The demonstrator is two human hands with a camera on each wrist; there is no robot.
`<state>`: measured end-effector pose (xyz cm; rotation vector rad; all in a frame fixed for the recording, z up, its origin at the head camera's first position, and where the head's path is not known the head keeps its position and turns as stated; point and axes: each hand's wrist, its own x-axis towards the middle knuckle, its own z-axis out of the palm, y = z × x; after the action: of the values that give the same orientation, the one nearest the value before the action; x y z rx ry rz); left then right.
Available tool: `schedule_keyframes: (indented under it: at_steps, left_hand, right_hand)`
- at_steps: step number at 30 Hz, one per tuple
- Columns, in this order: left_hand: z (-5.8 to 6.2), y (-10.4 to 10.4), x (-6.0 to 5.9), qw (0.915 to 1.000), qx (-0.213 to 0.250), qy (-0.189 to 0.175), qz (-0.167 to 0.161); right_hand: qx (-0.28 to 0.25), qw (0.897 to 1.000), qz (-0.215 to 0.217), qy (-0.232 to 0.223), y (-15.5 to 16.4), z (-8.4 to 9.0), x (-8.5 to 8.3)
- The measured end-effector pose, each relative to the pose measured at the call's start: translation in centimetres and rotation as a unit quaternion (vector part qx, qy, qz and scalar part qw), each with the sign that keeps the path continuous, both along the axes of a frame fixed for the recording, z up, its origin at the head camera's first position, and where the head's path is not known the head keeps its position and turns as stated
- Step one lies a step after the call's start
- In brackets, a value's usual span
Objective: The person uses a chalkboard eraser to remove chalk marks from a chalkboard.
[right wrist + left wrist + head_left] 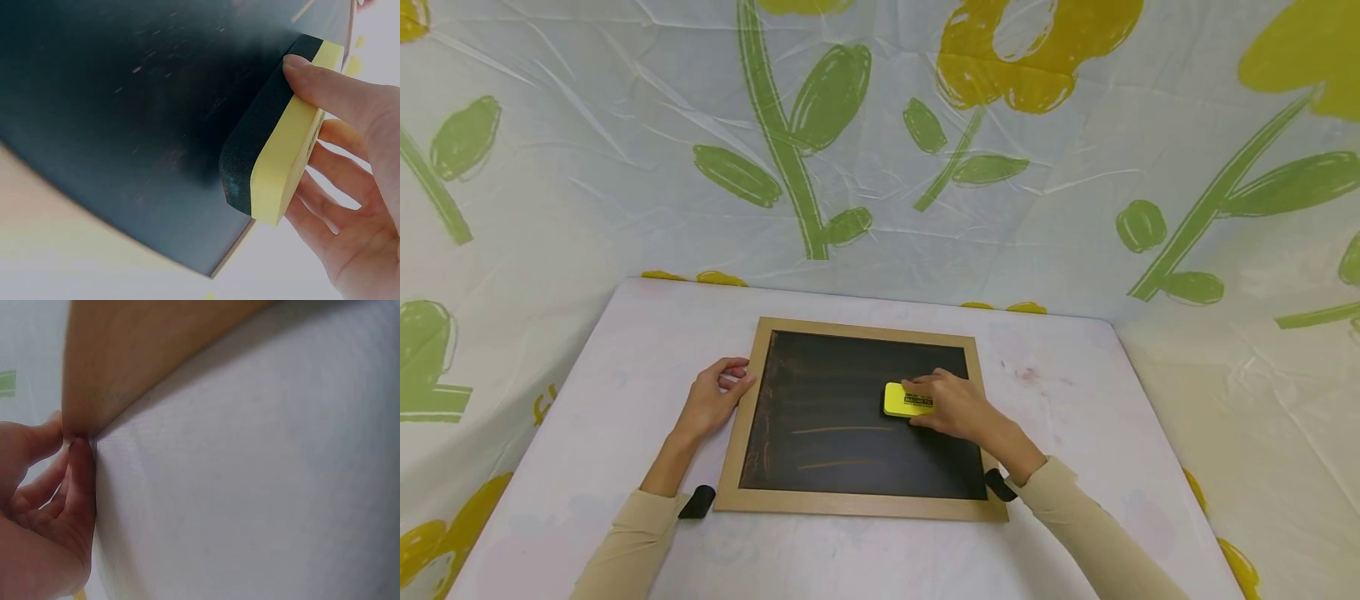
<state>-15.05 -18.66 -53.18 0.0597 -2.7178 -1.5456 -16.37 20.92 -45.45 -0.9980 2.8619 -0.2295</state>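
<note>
A small chalkboard (865,454) in a light wooden frame lies on the white-covered table. Two faint yellowish chalk lines cross its lower half, and reddish smears run along its left side. My right hand (955,406) grips a yellow and black board eraser (898,400) over the right part of the board. In the right wrist view, the thumb lies along the black felt of the eraser (269,131), with the fingers behind the yellow side. My left hand (713,398) holds the frame's left edge, thumb and bent fingers at the wood (156,344).
Black wrist straps (697,502) show at both cuffs. The table (1075,400) has faint reddish marks right of the board. A flower-printed sheet (647,150) hangs behind and at the sides.
</note>
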Motion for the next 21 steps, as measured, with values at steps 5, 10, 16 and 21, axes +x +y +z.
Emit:
schedule_keyframes:
  at_steps: [5,10,16,21]
  left_hand:
    - [-0.2,0.2,0.0,1.0000,-0.003,0.000,0.005]
    - [-0.3,0.2,0.0,1.0000,-0.004,-0.002,0.003]
    - [-0.3,0.1,0.1,1.0000,-0.005,0.001,0.001]
    - [-0.1,0.1,0.1,1.0000,-0.004,0.001,0.003]
  right_hand:
    - [-0.022,1.000,0.000,0.002,1.6,-0.3,0.2]
    - [-0.033,0.999,0.005,0.008,2.4,-0.7,0.2]
    - [-0.045,0.999,-0.006,0.000,2.5,-0.8,0.6]
    - [-0.045,0.999,-0.011,-0.002,2.8,-0.6,1.5]
